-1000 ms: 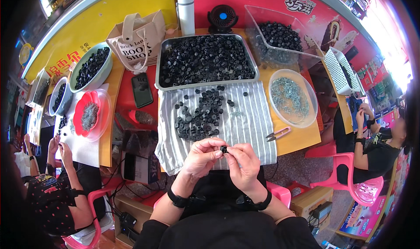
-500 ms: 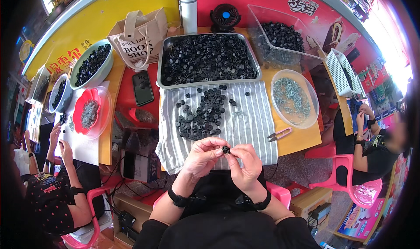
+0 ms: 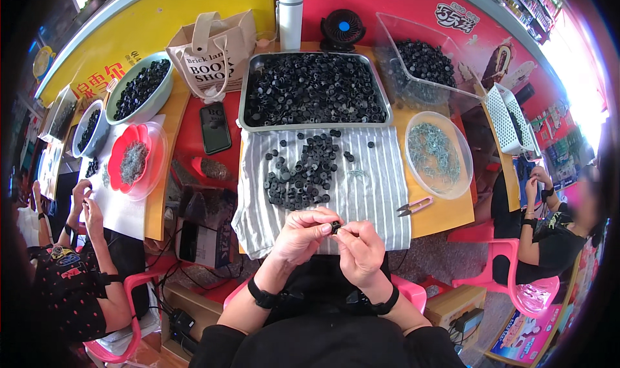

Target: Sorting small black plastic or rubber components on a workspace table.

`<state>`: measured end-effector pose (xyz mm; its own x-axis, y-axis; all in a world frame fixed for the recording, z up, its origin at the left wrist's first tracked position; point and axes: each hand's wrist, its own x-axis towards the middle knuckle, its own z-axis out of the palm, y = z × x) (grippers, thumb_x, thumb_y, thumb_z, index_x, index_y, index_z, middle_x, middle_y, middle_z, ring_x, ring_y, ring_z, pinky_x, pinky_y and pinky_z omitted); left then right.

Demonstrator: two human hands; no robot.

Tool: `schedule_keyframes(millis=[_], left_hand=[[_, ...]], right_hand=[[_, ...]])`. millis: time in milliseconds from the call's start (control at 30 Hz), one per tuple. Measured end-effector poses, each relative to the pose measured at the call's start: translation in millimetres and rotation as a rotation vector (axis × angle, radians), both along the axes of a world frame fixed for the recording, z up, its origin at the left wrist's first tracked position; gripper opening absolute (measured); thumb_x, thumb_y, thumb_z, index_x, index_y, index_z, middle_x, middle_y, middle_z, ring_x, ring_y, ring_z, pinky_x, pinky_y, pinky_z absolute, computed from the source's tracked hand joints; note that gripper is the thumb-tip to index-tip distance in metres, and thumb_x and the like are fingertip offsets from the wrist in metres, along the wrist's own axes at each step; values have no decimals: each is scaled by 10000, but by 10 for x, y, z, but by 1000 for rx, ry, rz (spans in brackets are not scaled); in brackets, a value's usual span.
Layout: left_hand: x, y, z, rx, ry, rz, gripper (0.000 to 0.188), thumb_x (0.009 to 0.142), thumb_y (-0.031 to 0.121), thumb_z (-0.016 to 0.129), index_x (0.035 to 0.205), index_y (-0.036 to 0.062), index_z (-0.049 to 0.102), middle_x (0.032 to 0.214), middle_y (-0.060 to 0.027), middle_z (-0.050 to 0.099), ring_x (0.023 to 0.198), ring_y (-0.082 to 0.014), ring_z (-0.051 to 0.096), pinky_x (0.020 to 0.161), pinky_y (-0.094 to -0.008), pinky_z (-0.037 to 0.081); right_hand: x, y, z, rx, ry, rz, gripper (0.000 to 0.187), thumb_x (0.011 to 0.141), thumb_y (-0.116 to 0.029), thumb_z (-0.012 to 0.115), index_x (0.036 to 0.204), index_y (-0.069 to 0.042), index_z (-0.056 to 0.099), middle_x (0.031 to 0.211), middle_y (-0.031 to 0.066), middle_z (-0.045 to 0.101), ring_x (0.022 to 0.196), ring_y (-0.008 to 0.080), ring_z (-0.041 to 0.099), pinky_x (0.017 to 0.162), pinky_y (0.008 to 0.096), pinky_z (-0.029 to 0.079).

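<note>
Two hands meet just below the near edge of our striped cloth: our left hand and our right hand both pinch one small black plastic cap between thumb and fingertips, the other fingers curled in, so neither hand is open. We hold the cap in the air above our lap, just off the cloth's hem. On the cloth we see a loose pile of black caps, with a few small metal clips beside it. Beyond the pile sits a metal tray heaped with more black caps. To the right, a clear round bowl of metal clips rests on the orange table, and pink-handled snips lie near the cloth's right edge. A black phone lies left of the tray.
</note>
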<state>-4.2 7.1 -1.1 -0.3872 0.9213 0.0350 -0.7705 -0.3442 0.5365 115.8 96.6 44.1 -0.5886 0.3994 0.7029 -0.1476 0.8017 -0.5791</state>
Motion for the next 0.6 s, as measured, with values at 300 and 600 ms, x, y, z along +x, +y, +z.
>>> schedule_keyframes(millis=[300, 600], left_hand=[[6, 11, 2, 16, 17, 18, 179, 857, -46, 634, 1019, -12, 702, 1030, -127, 646, 948, -189, 615, 829, -299, 504], [15, 11, 12, 20, 52, 40, 162, 855, -34, 641, 1006, -29, 701, 1011, -116, 639, 929, -176, 608, 825, -289, 498]], right_hand=[[-7, 17, -36, -4, 12, -1, 205, 727, 100, 719, 897, 14, 645, 826, 117, 595, 644, 215, 570, 542, 285, 458], [7, 49, -44, 23, -28, 4, 222, 699, 118, 713, 886, 22, 645, 825, 118, 594, 638, 210, 571, 533, 281, 457]])
